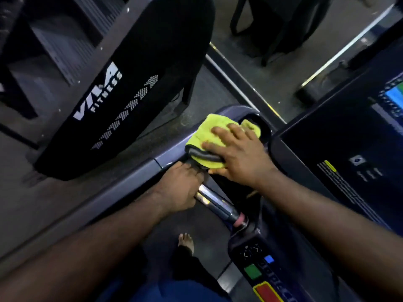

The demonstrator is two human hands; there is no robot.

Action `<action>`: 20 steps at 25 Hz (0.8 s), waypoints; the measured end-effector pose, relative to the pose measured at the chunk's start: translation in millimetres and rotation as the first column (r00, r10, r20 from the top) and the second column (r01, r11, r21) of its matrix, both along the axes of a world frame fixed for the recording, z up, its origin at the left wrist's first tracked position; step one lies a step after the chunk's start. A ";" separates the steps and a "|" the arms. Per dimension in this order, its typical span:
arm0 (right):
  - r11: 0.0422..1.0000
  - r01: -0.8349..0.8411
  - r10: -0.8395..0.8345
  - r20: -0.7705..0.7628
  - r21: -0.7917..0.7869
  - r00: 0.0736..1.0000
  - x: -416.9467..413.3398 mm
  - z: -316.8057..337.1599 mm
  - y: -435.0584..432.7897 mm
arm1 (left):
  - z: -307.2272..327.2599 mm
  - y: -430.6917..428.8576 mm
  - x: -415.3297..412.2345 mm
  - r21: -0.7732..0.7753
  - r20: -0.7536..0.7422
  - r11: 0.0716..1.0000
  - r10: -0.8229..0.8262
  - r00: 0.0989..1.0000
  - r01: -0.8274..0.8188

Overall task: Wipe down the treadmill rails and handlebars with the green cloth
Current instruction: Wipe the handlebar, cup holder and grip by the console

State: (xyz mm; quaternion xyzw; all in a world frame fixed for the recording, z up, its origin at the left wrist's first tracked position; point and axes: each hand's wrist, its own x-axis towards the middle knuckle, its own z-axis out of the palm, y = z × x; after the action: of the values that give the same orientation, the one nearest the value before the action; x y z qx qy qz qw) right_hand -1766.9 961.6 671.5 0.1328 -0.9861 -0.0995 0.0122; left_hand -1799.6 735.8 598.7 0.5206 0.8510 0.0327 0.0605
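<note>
Right hand [237, 153]: fingers straight and slightly spread, pressing flat on the cloth [209, 131]. The cloth is folded and lies on the grey rail [135, 173], just above the top end of the handlebar [218, 203].

Left hand [181, 188]: curled round the top end of the handlebar, directly below the cloth. My knuckles touch the cloth's dark edge.

Container: one recessed pocket [265, 131] in the console corner, beyond the handlebar. A corner of the cloth hangs over its near lip. The interior is dark and I cannot tell what else it holds.

Hidden or unclear: my left fingertips are out of sight behind the bar. The screen [349, 149], right of the handlebar, is cut off by the frame edge. The button panel [261, 269] below the handlebar is blurred and its lettering is unreadable. My foot [186, 241] shows below the bar.
</note>
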 end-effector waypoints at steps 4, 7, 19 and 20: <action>0.986 -0.137 0.125 0.122 0.099 0.985 0.4 -36.0 1.9 | 6.7 11.8 -1.3 -0.150 0.028 0.987 0.067 0.997 -0.062; 0.928 -0.356 0.315 0.280 0.112 0.907 25.1 -18.6 6.4 | 25.7 24.5 -1.9 -0.251 0.067 0.963 0.119 0.991 -0.099; 0.855 -0.512 0.430 0.436 0.085 0.790 31.5 -20.6 2.3 | -6.7 19.1 59.0 -0.505 0.856 -0.033 -0.143 -0.496 -0.862; 0.820 -0.567 0.475 0.456 0.082 0.753 30.1 -16.0 9.4 | -11.1 23.8 48.6 -0.541 0.824 -0.025 -0.215 -0.524 -0.841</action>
State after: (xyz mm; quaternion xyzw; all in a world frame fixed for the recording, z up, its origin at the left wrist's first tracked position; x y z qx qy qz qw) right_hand -1736.8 971.0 655.5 0.4220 -0.8716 -0.1676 -0.1848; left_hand -1751.0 759.6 587.5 -0.3580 0.4799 0.7283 0.3333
